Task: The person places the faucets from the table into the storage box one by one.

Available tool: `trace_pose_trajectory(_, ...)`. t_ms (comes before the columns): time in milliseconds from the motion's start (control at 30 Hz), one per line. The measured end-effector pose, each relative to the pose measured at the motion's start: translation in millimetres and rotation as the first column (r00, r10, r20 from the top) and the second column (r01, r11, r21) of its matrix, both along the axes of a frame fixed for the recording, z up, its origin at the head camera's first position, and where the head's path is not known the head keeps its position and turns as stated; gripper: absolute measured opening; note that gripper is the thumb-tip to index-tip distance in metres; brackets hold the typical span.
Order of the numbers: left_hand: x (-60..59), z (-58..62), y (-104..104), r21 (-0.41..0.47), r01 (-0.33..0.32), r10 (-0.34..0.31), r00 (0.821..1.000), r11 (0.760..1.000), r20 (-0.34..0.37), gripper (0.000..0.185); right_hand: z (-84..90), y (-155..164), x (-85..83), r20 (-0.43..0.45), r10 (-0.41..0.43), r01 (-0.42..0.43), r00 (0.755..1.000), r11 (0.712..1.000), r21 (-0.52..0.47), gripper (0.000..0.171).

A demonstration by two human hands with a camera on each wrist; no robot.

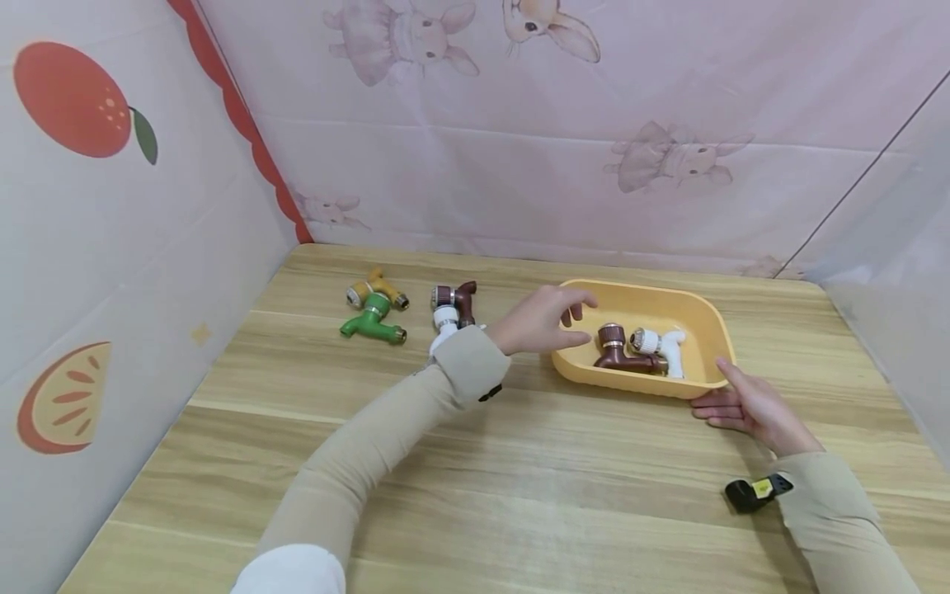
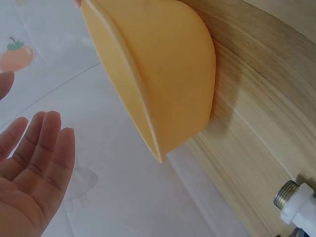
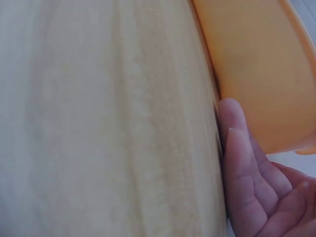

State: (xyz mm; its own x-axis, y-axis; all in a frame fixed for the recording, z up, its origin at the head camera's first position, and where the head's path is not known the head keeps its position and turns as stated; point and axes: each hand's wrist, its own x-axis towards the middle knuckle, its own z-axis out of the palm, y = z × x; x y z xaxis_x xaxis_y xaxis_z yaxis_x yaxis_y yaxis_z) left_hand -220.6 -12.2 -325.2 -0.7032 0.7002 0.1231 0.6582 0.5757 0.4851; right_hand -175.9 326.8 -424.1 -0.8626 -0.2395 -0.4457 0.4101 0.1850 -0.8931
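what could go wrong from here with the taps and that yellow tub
1. The left hand hovers over the yellow tub's rim with the sleeve just beside the brown and white taps on the table; pulling back might knock them.
2. The right hand only rests against the tub's near corner, so a push could slide the tub and rattle the brown tap and white tap inside.

Head view high, facing forward and down over table (image 1: 519,462). Both wrist views very near, low at table level, sharing tub (image 1: 701,318) (image 2: 163,74) (image 3: 266,74) wall.
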Motion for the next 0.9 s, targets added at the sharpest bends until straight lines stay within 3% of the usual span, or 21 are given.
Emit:
trace_pose_trajectory(233,1.9,-1.0,-6,0.032,-0.019,0.019,1.000,0.999,0.003,0.043,0.3,1,0.2,0.005,-0.002,0.002,1.000,1.000,-0.022,0.067)
trace_pose_trajectory(533,2.6,-9.4,-18,0.085,-0.043,0.041,0.999,0.995,0.021,0.043,0.4,-1,0.7,0.001,-0.002,0.002,1.000,1.000,0.001,0.078)
trace_pose_trajectory(900,3.9,-15.1,-38,0.133,-0.090,0.082,0.995,0.987,0.062,0.044,2.1,-2,0.0,0.022,-0.005,0.006,1.000,0.999,-0.044,0.062)
